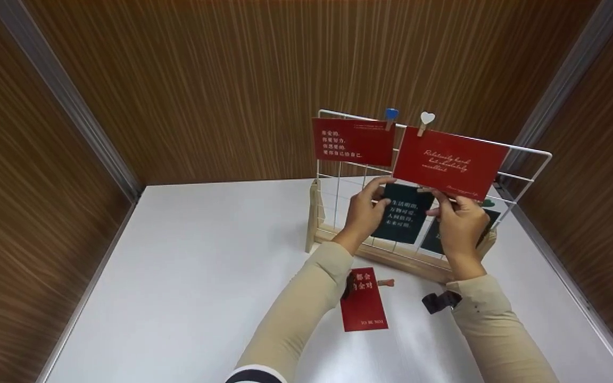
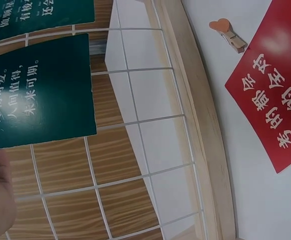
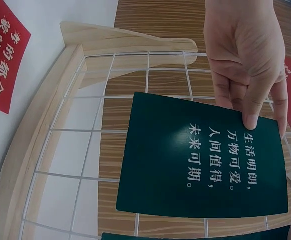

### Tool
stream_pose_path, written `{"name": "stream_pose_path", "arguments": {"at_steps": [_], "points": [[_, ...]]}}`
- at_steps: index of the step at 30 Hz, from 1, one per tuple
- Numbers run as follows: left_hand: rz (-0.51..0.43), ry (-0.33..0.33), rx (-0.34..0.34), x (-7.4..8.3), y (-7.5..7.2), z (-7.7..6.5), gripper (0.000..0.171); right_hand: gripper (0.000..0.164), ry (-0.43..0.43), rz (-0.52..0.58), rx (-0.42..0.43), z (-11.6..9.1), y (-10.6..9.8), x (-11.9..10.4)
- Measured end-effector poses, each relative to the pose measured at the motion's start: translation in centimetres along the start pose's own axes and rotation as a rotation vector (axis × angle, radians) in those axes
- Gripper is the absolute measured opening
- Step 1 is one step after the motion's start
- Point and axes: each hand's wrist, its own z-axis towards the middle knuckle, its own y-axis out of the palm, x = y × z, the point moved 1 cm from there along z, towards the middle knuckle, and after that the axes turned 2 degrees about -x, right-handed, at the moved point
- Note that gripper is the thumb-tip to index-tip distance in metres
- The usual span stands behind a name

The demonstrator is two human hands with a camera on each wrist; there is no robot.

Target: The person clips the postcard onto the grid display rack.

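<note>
A dark green card (image 1: 401, 213) with white writing is held against a white wire grid (image 2: 135, 122). My left hand (image 1: 362, 213) pinches its upper left corner, thumb in front, as the right wrist view shows. At its upper right corner my right hand (image 1: 463, 223) pinches a small wooden clothespin (image 1: 423, 189), mostly hidden by the fingers. Just above hangs a red card (image 1: 450, 162) under a clothespin with a white heart (image 1: 427, 117). Another red card (image 1: 354, 142) hangs to the left from a blue-heart clothespin (image 1: 391, 114).
A second green card (image 1: 434, 236) hangs low on the right, partly behind my right hand. The grid stands in a wooden base (image 1: 407, 260). In front, a red card (image 1: 365, 311) and an orange-heart clothespin (image 2: 228, 35) lie on the white table (image 1: 205, 266). Wood-grain panels surround it.
</note>
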Motion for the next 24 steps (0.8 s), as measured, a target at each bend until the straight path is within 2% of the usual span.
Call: {"name": "stream_pose_path", "arguments": {"at_steps": [5, 10, 24], "points": [[0.035, 0.009, 0.021, 0.06, 0.21, 0.11, 0.043, 0.016, -0.048, -0.025, 0.008, 0.15, 0.17, -0.05], [0.022, 0.008, 0.037, -0.01, 0.30, 0.15, 0.043, 0.019, -0.073, -0.052, -0.003, 0.26, 0.27, 0.60], [0.030, 0.014, 0.068, 0.18, 0.79, -0.09, 0.042, 0.017, -0.117, -0.035, 0.009, 0.22, 0.29, 0.35]]}}
